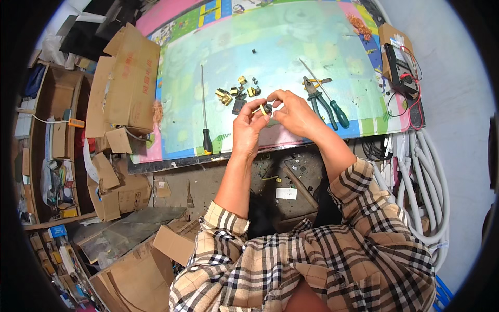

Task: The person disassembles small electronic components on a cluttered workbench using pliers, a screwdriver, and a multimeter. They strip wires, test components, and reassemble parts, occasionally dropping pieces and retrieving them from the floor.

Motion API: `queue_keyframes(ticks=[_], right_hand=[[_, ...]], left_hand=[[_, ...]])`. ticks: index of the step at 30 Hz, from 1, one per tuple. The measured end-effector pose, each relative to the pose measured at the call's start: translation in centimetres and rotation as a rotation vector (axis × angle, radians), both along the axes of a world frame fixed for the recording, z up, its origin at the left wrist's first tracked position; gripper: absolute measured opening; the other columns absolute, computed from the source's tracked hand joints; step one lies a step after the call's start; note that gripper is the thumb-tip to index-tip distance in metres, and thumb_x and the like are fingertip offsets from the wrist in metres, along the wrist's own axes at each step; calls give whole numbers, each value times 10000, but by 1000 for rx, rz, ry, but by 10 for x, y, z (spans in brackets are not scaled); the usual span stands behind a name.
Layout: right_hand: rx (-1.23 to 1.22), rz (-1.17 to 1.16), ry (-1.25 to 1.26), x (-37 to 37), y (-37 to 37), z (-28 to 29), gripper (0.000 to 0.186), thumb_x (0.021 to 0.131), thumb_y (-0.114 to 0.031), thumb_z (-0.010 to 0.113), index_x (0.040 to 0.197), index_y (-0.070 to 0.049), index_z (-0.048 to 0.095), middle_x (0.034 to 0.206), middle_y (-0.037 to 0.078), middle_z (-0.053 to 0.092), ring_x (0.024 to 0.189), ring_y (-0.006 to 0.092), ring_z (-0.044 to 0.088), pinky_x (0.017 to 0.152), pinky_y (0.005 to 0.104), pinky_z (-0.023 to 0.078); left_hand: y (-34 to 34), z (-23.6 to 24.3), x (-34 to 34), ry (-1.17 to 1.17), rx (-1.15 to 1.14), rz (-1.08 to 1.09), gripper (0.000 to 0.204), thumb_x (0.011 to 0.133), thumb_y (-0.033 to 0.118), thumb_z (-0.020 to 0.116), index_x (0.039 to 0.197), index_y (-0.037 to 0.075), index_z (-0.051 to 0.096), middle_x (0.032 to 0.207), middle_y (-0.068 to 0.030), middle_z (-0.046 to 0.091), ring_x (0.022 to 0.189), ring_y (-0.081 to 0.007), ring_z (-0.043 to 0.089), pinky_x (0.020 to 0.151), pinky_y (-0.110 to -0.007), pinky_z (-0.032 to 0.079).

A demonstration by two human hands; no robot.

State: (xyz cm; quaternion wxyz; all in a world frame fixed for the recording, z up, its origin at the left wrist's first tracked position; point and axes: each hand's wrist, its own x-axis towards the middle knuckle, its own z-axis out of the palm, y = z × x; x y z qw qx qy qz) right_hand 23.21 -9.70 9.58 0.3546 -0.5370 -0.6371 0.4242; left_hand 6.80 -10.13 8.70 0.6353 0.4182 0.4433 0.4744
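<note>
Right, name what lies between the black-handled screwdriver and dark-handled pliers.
Head view: small yellow-and-black components, plus the left hand and right hand holding one.

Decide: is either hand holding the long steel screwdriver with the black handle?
No, the screwdriver lies on the pale green tabletop, to the left of the person's left hand.

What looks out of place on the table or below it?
Below the table, small scraps litter the floor, which looks untidy. On top, one small black piece lies alone, apart from the pile of parts. I see no clear damage or spill.
</note>
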Motion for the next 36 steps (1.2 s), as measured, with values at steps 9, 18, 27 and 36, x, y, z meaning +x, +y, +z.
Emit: queue_keyframes(ticks=[9, 18, 27, 36], right_hand=[[8, -30, 52, -2, 45, -17, 226, 824, -118, 632, 1000, 22, 611, 930, 201, 621, 878, 330, 631, 780, 412, 489], [-90, -14, 120, -29, 72, -9, 175, 836, -77, 595, 956, 49, 602, 863, 192, 617, 774, 272, 649, 709, 371, 508], [-97, -181, 192, -35, 98, 0, 134, 908, -78, 543, 971, 38, 569, 803, 153, 674, 713, 191, 689, 594, 304, 515], [-99, 112, -448, -16, 91, -26, 137, 821, -137, 566, 914, -40, 597, 871, 181, 646, 876, 386, 605, 775, 454, 477]], left_hand=[[39, -16, 0, -71, -17, -42, 391, 822, -103, 609, 1196, -1, 555, 1043, -57, 621, 967, -120, 590, 859, -251, 475], [62, -14, -30, -233, -138, -55, 350, 866, -63, 585, 1207, -1, 531, 1122, -92, 606, 999, -133, 596, 893, -260, 478], [71, -6, -84, -396, -145, 7, 354, 872, -66, 582, 1218, -36, 514, 1235, -192, 559, 1145, -288, 570, 1025, -367, 469], [73, -2, -67, -583, -237, -60, 410, 869, -61, 582, 1269, -54, 493, 1299, -226, 511, 1250, -347, 490, 1090, -410, 417]])
